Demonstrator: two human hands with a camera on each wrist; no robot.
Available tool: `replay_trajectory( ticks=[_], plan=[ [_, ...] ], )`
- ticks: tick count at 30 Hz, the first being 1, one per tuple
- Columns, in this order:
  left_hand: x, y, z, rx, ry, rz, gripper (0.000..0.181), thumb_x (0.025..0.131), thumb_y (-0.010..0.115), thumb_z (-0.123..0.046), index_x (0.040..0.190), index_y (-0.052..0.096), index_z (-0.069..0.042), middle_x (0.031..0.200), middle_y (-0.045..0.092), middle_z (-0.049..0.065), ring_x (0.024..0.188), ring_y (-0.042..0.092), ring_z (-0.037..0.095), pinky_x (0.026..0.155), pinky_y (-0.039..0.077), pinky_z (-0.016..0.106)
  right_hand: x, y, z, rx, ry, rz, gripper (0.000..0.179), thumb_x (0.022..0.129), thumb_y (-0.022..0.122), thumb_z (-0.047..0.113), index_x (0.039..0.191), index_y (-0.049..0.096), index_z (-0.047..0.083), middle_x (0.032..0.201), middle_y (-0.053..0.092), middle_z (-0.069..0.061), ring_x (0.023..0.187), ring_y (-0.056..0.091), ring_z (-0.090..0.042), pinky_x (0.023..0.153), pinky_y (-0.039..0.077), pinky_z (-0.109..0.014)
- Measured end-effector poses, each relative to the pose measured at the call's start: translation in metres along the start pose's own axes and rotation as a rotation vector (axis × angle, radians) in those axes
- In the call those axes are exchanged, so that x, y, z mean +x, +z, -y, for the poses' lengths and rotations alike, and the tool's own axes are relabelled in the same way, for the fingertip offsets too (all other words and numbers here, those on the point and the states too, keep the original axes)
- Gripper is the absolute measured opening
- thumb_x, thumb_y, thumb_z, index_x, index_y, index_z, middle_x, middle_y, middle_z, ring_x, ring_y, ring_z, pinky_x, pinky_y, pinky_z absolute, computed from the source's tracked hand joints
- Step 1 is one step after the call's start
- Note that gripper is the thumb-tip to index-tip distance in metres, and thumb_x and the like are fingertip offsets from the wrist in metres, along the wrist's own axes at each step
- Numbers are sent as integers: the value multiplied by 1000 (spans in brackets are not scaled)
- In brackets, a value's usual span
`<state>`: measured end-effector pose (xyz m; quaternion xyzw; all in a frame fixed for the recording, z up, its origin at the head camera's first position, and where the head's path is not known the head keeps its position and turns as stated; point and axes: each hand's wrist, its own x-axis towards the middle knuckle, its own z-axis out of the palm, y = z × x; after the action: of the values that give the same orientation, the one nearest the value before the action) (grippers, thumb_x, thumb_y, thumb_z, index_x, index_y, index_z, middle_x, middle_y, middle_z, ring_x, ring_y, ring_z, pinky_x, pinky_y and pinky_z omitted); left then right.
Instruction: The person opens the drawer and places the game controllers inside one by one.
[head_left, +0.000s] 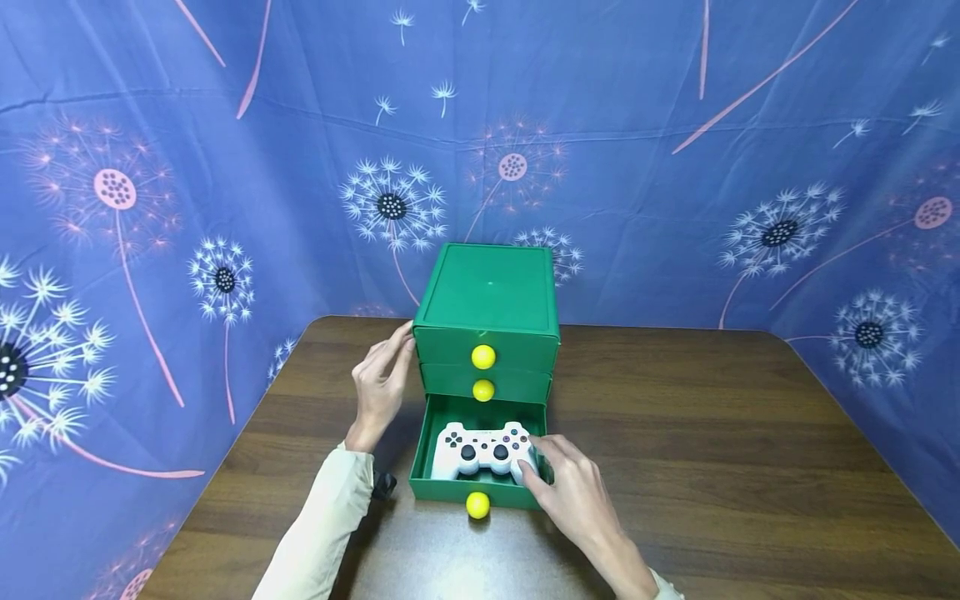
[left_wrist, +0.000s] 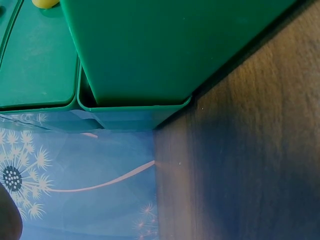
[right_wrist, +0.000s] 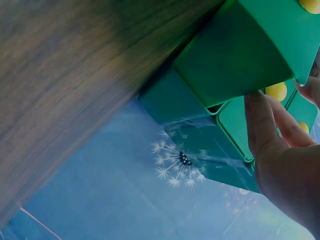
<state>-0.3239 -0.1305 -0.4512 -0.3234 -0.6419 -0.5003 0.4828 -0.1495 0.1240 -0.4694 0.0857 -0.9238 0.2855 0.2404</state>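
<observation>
A white game controller (head_left: 483, 450) lies face up in the pulled-out bottom drawer (head_left: 442, 489) of a green drawer cabinet (head_left: 486, 287). My right hand (head_left: 581, 492) reaches over that drawer's right side, thumb and fingers about the controller's right handle. In the right wrist view, its fingers (right_wrist: 262, 120) dip over the drawer's edge, which hides the controller. My left hand (head_left: 381, 383) touches the cabinet's upper left front corner with fingers mostly straight. A yellow round knob (head_left: 477, 505) sits on the open drawer's front.
The upper drawer (head_left: 450, 346) and the middle drawer (head_left: 446, 381) are closed, each with a yellow knob. The cabinet stands on a brown wooden table (head_left: 712, 467). A blue cloth (head_left: 637, 200) with dandelion prints hangs behind. A small black object (head_left: 384, 485) shows beside the left sleeve.
</observation>
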Motion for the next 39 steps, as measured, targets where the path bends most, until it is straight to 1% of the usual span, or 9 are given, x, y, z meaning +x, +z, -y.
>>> replay_trajectory(
  ticks=[4,7,13,17,20,22,29,33,39],
  plan=[
    [-1,0,0,-2,-8,-1,35,89,70,18,123,72,8,115,75,14,93,74,37,93,55,29,-2,-2,-3,91,-4,-42,30,86,85,9,113,76,0,102,73,-8,88,73,-22,74,63,-39],
    [-1,0,0,3,-11,-2,36,89,70,18,124,72,7,115,76,13,93,74,36,92,55,29,-3,-4,-5,156,-45,-84,27,86,84,5,111,76,-1,100,74,-9,86,73,-22,72,63,-40],
    [-1,0,0,4,-8,-2,34,89,70,18,122,71,10,112,76,15,91,74,36,92,55,29,-8,-6,-3,254,-219,-145,27,83,82,-2,109,76,0,96,72,0,80,69,-9,68,60,-24],
    [-1,0,0,9,-11,1,36,89,70,18,123,72,8,112,76,14,92,74,36,93,55,29,-14,-5,2,333,-327,-135,31,81,80,-8,110,75,2,94,70,5,78,65,-6,65,57,-19],
    [-1,0,0,11,-14,1,37,89,70,17,125,72,6,112,76,14,92,74,35,92,55,29,-18,-3,7,373,-364,-57,32,82,80,-7,112,75,6,95,69,7,79,65,-5,66,58,-19],
    [-1,-1,0,10,-16,3,38,90,70,17,126,72,4,113,76,13,93,74,35,92,55,28,-21,-2,11,390,-357,34,31,86,80,-3,114,74,7,94,68,9,79,64,-3,66,58,-19],
    [-2,-1,1,7,-14,5,41,90,70,16,128,72,1,113,76,13,92,74,36,92,55,29,-24,0,19,415,-183,443,27,99,73,17,125,72,9,104,71,4,83,60,1,72,58,-21],
    [-2,-1,2,11,-15,3,40,91,70,16,128,72,2,113,76,13,92,74,36,92,55,28,-21,3,19,367,-142,537,27,99,73,18,125,71,10,105,72,5,83,61,2,74,58,-21],
    [-2,0,2,12,-14,5,39,91,70,16,127,72,2,113,76,13,92,74,36,91,55,28,-18,12,15,317,-149,579,29,98,74,17,126,71,10,106,71,7,85,61,5,76,57,-18]
  ],
)
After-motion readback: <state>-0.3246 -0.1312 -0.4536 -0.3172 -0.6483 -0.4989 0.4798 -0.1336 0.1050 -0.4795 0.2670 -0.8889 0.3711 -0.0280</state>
